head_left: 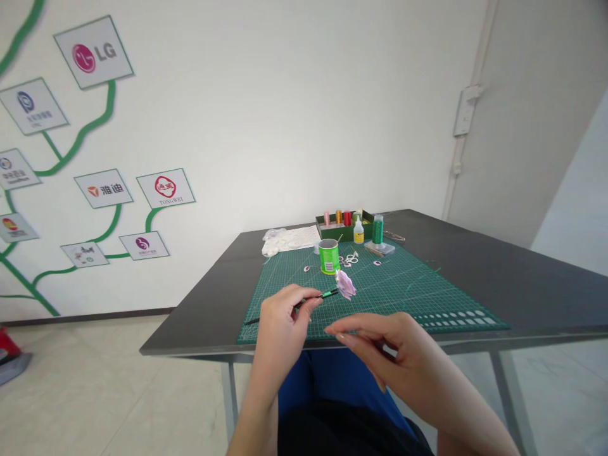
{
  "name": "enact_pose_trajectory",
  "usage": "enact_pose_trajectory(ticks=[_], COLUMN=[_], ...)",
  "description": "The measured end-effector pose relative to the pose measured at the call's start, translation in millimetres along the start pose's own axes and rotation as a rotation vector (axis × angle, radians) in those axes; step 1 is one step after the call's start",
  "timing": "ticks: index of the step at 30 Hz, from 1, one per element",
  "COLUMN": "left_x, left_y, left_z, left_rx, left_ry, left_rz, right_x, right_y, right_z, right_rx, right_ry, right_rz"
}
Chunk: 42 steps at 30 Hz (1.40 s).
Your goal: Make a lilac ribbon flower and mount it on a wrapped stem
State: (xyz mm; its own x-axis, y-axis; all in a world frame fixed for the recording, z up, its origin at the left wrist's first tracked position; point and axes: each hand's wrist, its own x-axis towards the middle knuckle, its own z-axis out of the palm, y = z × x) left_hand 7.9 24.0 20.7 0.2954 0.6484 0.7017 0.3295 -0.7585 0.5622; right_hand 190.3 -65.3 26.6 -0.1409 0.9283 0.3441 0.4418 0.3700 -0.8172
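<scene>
My left hand (287,313) pinches a thin dark stem with a pale lilac artificial flower (346,285) at its tip. A short green band (327,294) wraps the stem just below the flower. The stem's other end (253,321) sticks out to the left behind the hand. Lower and to the right, my right hand (375,345) has its thumb and forefinger tips drawn together; anything between them is too small to make out. Both hands are over the near edge of the green cutting mat (285,278).
Behind the flower stand a green can (329,256), a glue bottle (358,232) and a green thread spool (377,230). A box (327,234) holds several colored spools. White material (292,239) lies at the back left, and small loose petals (306,268) dot the mat.
</scene>
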Motion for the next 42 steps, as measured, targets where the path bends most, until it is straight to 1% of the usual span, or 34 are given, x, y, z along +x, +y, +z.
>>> enact_pose_trajectory(ticks=[8, 11, 14, 17, 19, 23, 26, 30, 35, 39, 42], left_x=[-3.9, -4.4, -4.8, -5.7, -6.7, -8.2, -8.5, -9.0, -10.3, -10.8, -10.5], left_y=[2.0, 0.6, 0.9, 3.1, 4.5, 5.8, 5.9, 6.5, 9.5, 12.8, 13.0], left_z=[-5.3, -3.8, -1.9, -0.7, -0.2, 0.9, 1.2, 0.9, 0.0, -1.7, -3.9], left_rx=[0.05, 0.06, 0.055, 0.058, 0.052, 0.033, 0.039, 0.04, 0.019, 0.003, -0.023], left_ry=[-0.02, -0.018, -0.046, -0.095, -0.116, -0.126, -0.123, -0.129, -0.127, -0.107, -0.051], left_rz=[0.074, 0.105, 0.114, 0.127, 0.135, 0.15, 0.162, 0.159, 0.163, 0.18, 0.183], right_x=[-4.1, -5.1, -0.8, 11.5, 23.3, 49.3, 66.1, 81.6, 91.4, 92.6, 86.1], right_y=[8.5, 4.6, -0.2, -4.3, -8.3, -17.3, -17.5, -8.4, 10.0, 32.6, 50.9], right_z=[-1.9, -6.8, -17.8, -33.1, -43.6, -60.7, -69.3, -74.5, -71.6, -60.8, -46.5], right_rx=[0.129, 0.147, 0.161, 0.159, 0.158, 0.151, 0.126, 0.121, 0.112, 0.089, 0.118], right_ry=[-0.02, -0.042, -0.059, -0.069, -0.058, -0.049, -0.043, -0.08, -0.09, -0.089, -0.11], right_rz=[0.033, 0.002, -0.061, -0.129, -0.15, -0.142, -0.159, -0.178, -0.16, -0.11, -0.048])
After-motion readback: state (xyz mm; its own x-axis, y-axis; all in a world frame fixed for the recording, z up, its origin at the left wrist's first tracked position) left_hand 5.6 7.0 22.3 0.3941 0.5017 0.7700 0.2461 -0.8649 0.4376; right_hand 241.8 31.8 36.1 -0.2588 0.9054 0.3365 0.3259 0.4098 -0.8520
